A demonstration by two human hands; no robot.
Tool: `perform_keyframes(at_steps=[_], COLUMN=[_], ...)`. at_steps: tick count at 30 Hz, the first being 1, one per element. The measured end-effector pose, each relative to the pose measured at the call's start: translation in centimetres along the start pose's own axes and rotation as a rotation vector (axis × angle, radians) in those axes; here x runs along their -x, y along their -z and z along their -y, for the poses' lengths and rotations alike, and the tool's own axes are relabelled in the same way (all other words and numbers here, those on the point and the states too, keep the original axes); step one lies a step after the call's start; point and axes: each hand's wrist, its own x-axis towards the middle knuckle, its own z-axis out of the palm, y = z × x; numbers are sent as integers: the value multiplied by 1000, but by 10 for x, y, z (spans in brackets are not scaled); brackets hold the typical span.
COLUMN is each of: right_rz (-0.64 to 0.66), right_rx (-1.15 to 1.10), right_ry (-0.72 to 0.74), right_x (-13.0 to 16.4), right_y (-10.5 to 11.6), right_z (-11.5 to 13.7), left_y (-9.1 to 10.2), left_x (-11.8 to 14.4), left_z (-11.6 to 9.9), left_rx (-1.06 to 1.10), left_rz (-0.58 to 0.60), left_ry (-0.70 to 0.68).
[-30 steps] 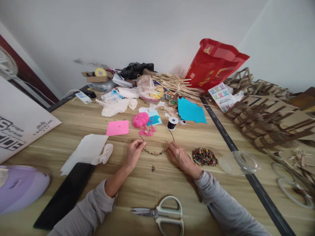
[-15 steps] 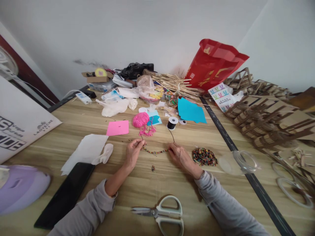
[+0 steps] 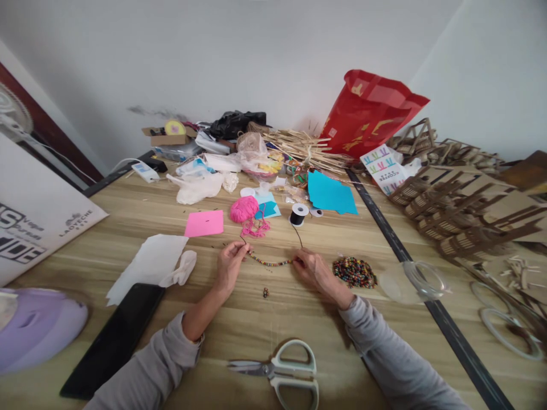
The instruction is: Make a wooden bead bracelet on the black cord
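A beaded cord [image 3: 270, 262] stretches taut between two hands at the centre of a wooden worktop [image 3: 141, 208]. A short row of small coloured beads is already threaded on it — the cord ends at each side look bare. The left hand [image 3: 229, 265] pinches the left end with closed fingers; the right hand [image 3: 311, 267] pinches the right end likewise. From there the black cord runs up toward 12 o'clock to a black spool [image 3: 298, 214]. At 3 o'clock of the right hand lies a loose pile of beads [image 3: 354, 271], still unthreaded, and beyond it a clear plastic jar [image 3: 409, 282] on its side, seemingly empty. One stray bead [image 3: 265, 292] lies at 6 o'clock — scissors [image 3: 285, 373] lie nearer the viewer.
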Motion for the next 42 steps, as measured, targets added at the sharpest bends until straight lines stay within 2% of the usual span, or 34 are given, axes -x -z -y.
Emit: perform_keyframes(at_steps=[15, 33, 42], right_rz=[-10, 27, 76], right_rx=[-67, -134, -97], right_ry=[-14, -30, -38], right_x=[-1, -2, -2], right_y=[-1, 8, 8], right_z=[-7, -3, -4], left_y=[1, 2, 1], left_x=[-2, -2, -1], left_z=[4, 6, 5], left_rx=[40, 20, 29], left_rz=[-21, -21, -21], left_ry=[15, 19, 10])
